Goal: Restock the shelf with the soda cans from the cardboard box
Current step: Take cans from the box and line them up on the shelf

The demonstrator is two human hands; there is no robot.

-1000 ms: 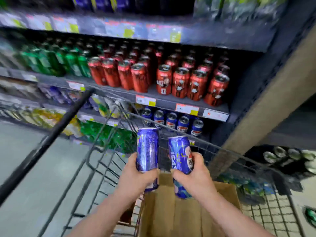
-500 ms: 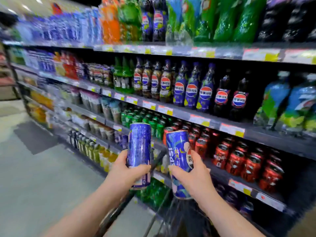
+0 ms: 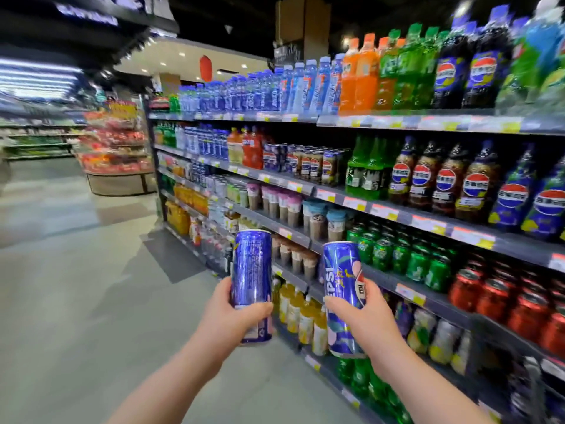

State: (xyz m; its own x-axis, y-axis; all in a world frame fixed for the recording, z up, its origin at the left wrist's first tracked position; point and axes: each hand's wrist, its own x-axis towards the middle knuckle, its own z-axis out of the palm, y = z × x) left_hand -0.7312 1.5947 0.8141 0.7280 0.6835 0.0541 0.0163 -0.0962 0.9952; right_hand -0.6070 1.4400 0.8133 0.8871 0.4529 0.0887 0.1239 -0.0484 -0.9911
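My left hand [image 3: 230,316] grips a tall blue soda can [image 3: 251,270] upright by its lower half. A second blue Pepsi can [image 3: 341,280], tilted slightly left, is held in my right hand [image 3: 365,316]. Both cans are raised in front of the drinks shelving [image 3: 382,209] on the right, apart from it. Blue Pepsi cans [image 3: 305,162] stand on the shelf two levels above my hands; green cans [image 3: 406,255] and red cans [image 3: 504,298] fill the level beside the right can. The cardboard box is out of view.
The shelf unit runs from the right foreground to the aisle's far end, packed with bottles and cups behind price-tag rails. Grey floor [image 3: 76,286] stretches open on the left. A round produce stand [image 3: 116,166] sits far back left.
The view has swung up and left from the cart and box to the shelves and aisle. Both hands still hold their cans, now raised higher before the shelving.
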